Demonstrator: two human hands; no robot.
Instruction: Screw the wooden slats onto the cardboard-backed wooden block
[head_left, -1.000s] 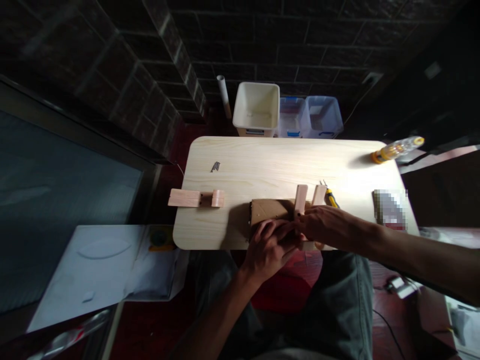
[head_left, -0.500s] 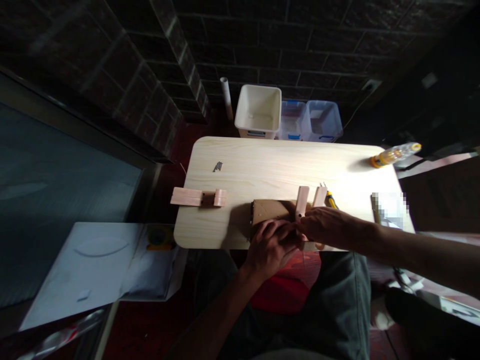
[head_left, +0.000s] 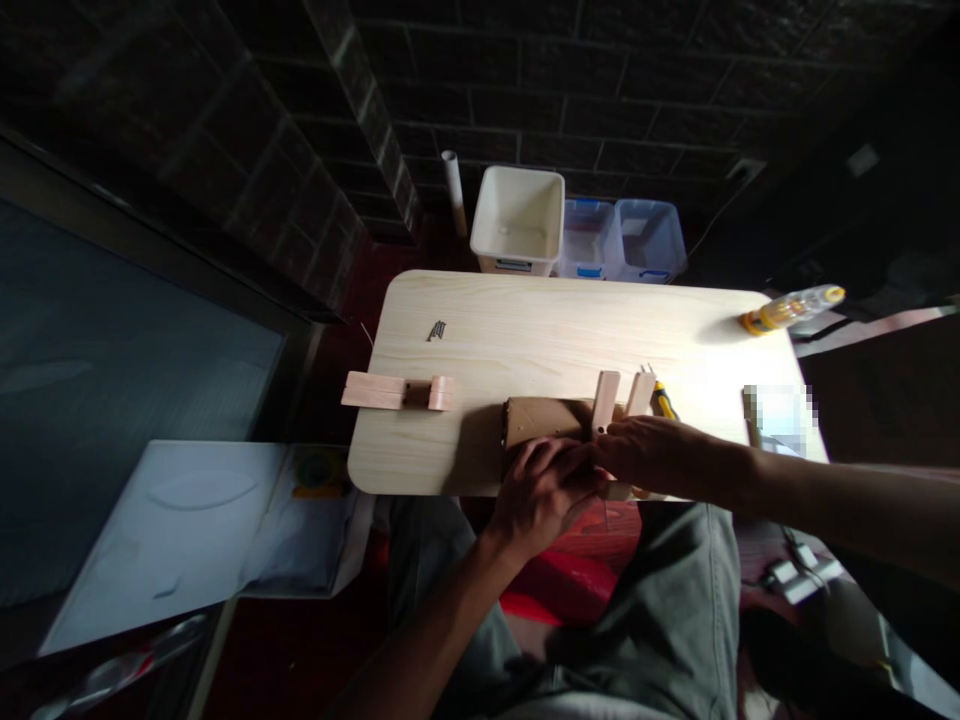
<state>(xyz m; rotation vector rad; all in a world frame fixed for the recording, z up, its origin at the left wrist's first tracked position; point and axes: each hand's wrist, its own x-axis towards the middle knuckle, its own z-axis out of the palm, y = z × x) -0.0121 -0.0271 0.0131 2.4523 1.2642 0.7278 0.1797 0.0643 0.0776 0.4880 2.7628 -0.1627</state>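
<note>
At the near edge of the table, a wooden assembly with two upright slats [head_left: 606, 398] leans against a brown cardboard box [head_left: 547, 418]. My left hand [head_left: 541, 492] lies over the front of the box, its fingers bent round the lower part of the assembly. My right hand [head_left: 646, 452] is closed, its fingertips pinched together by the left slat, just below a dark hole. Whatever sits between those fingertips is hidden. Behind my right hand lie pliers with yellow-and-black handles [head_left: 664, 402].
Several dark screws [head_left: 436, 331] lie on the pale wooden table [head_left: 525, 330]. More joined wooden pieces [head_left: 382, 391] overhang its left edge. A yellow-based clear bottle [head_left: 791, 310] stands at the right corner. Plastic bins [head_left: 519, 215] stand beyond the far edge.
Both hands keep nearly the same place, with only slight finger movement at the wooden assembly. The whole view has shifted a little; the legs below the table show more.
</note>
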